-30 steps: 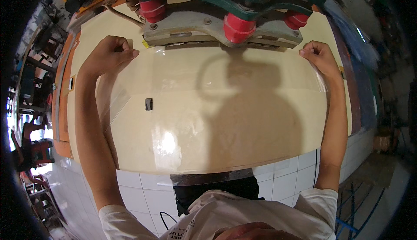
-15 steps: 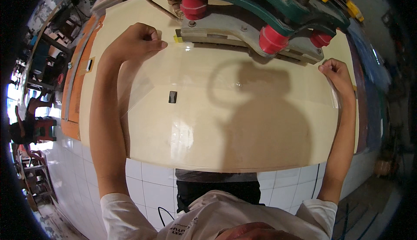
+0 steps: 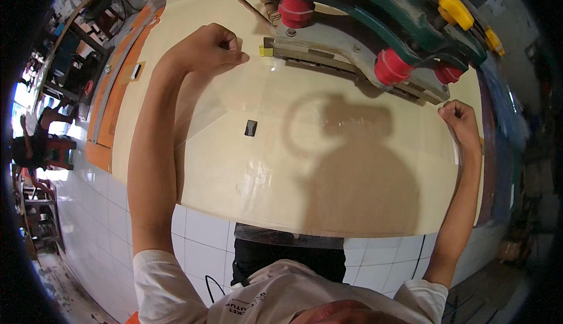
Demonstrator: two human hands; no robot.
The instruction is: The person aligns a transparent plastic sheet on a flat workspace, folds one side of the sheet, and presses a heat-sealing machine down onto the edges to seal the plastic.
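A clear plastic sheet (image 3: 205, 125) lies over the cream tabletop (image 3: 138, 121), its edges showing faintly as creases and glare. My left hand (image 3: 216, 48) is closed in a pinch on the sheet's far left part, just left of the yellow-marked end of a metal pressing bar (image 3: 328, 67). My right hand (image 3: 460, 123) pinches the sheet's right side, just below the bar's right end. Above the sheet stands a press machine (image 3: 346, 7) with a dark green arm, red round mounts and a grey plate. What lies directly under the bar is hidden.
A small black block (image 3: 250, 128) lies on the table's left middle. A yellow knob (image 3: 454, 8) tops the machine, with a cable (image 3: 246, 4) behind it. An orange wooden board (image 3: 105, 142) borders the left side, and bluish plastic (image 3: 498, 118) hangs at the right. White tiles cover the floor.
The whole view has shifted and tilted slightly, so the machine and black block appear farther right. Both hands keep their pinch and stay about the same place beside the bar.
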